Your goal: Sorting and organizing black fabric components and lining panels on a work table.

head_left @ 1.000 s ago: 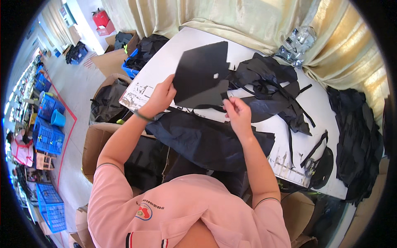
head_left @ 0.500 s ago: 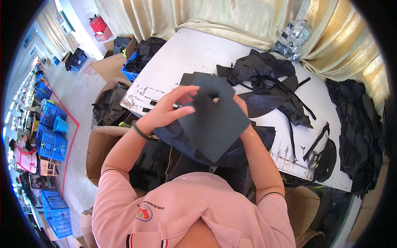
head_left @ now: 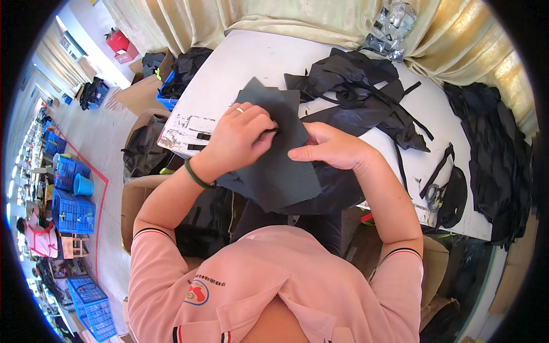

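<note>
A dark grey, stiff-looking sheet (head_left: 280, 180) with angled corners is tilted in front of me, above the near edge of the white table. Over its upper middle, my left hand (head_left: 243, 134) is closed, thumb and curled fingers pinching at a small dark spot near the sheet's opening. What lies between those fingertips is too small to make out. My right hand (head_left: 334, 146) grips the sheet's right edge, thumb lying on top and the other fingers partly hidden. Beneath the sheet, black fabric pieces (head_left: 340, 186) lie along the table's near edge.
On the white table (head_left: 240, 60) lie a black fabric heap with straps (head_left: 360, 77), scissors (head_left: 433, 199) and a rounded black piece (head_left: 454, 197). More black fabric (head_left: 492, 166) hangs at right. A clear plastic bag (head_left: 392, 28) rests against the curtain. Cardboard boxes (head_left: 132, 208) stand at left.
My left hand has gone from spread fingers beside the sheet to a pinch over its opening. My right hand has shifted onto the right edge, thumb now on top. The sheet has turned.
</note>
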The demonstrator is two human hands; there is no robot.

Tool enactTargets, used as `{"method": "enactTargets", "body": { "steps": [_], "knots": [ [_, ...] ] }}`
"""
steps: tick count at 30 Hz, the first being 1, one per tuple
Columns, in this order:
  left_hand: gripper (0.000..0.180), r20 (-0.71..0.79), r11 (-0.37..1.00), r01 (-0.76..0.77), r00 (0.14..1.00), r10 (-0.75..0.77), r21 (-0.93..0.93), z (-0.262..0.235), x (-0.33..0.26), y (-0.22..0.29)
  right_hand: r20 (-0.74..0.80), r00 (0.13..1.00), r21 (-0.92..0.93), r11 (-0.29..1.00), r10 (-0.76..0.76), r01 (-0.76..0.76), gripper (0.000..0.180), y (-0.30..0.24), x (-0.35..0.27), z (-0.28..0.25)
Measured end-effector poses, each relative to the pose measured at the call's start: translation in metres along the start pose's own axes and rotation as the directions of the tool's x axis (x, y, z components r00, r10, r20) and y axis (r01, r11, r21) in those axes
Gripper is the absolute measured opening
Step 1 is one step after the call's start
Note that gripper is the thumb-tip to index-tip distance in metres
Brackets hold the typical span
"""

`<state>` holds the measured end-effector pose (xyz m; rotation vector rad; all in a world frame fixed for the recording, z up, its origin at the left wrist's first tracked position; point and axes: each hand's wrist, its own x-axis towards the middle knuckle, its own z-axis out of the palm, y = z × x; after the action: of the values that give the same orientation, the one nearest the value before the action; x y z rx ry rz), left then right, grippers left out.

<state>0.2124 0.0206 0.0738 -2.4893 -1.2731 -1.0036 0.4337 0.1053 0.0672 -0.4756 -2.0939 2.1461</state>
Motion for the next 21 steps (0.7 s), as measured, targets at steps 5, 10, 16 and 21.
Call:
{"method": "enactTargets", "body": {
  "steps": [5, 10, 16, 21],
  "knots": [
    [0.008, 0.001, 0.511, 0.371, 0.810, -0.586, -0.775, -0.046, -0.021, -0.027, -0.168, 0.986, -0.036, 0.999, -0.002, -0.004, 0.041, 0.026, -0.009, -0.027],
    [0.014, -0.061, 0.228, 0.284, 0.495, -0.867, -0.931, -0.092, -0.077, -0.074, -0.310, 0.951, -0.282, 0.955, 0.001, -0.093, 0.047, 0.102, -0.033, -0.061],
    [0.019, 0.090, 0.064, 0.603, 0.221, -0.971, -0.795, -0.094, -0.225, -0.188, -0.376, 0.892, -0.212, 0.914, 0.251, -0.347, 0.049, 0.134, -0.057, -0.076],
    [0.036, 0.118, 0.751, 0.646, 0.742, -0.659, 0.133, -0.011, -0.136, -0.124, -0.459, 0.884, -0.559, 0.744, 0.090, -0.366, 0.051, 0.123, -0.054, -0.058]
  ]
}}
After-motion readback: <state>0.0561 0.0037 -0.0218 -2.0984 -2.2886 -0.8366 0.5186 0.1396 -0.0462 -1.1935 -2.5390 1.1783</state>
